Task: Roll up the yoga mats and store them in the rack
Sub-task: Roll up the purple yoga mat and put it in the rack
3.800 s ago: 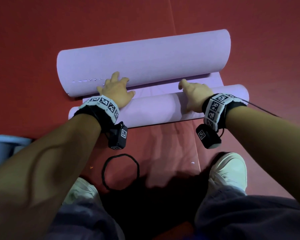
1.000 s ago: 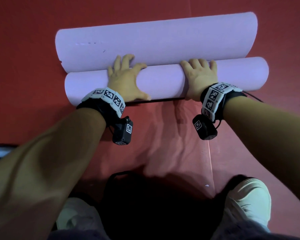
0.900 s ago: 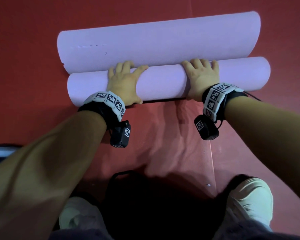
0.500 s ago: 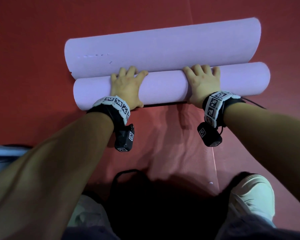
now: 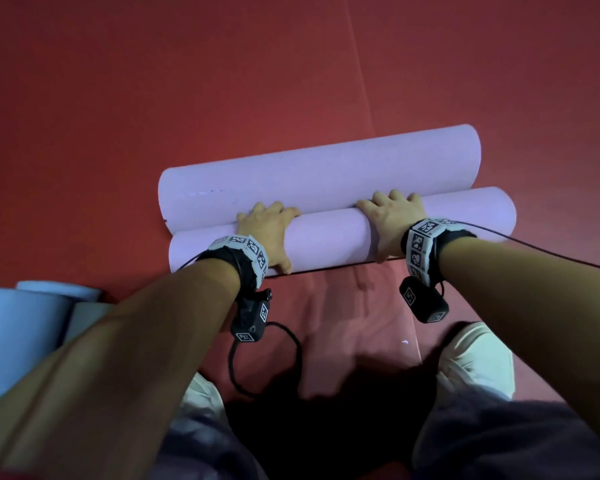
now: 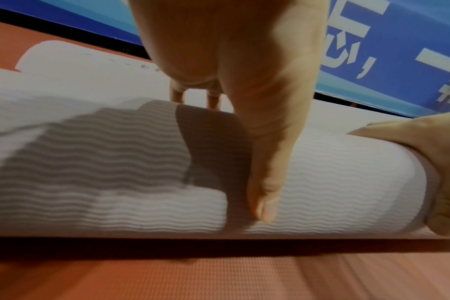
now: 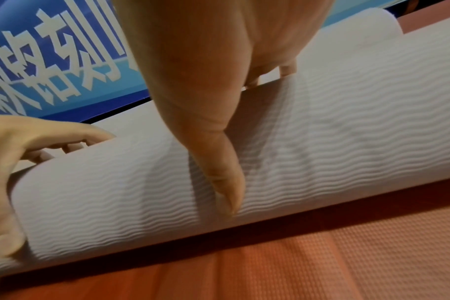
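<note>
Rolling is the step in hand: a pale lilac foam yoga mat (image 5: 326, 233), ribbed with fine wavy lines, is being wound into a cylinder on the red padded floor (image 5: 153, 81). The roll lies crosswise in front of the person's knees, and its unrolled far end curls up into a second, looser hump just behind it. The left hand (image 5: 267, 233) is laid over the roll towards its left end, the right hand (image 5: 392, 223) towards its right end. On each hand the fingers (image 6: 213, 99) are curled over the top of the roll and down its far side, while the thumb is pressed flat on the near face, so the roll is gripped from both sides.

Little of the mat appears to be left unrolled. The next move is judged to call for an even forward push with both hands, so that the ends stay flush and the loose hump is taken in tightly.

A light blue rolled mat (image 5: 21, 327) lies at the left edge of the floor. No rack is seen.
</note>
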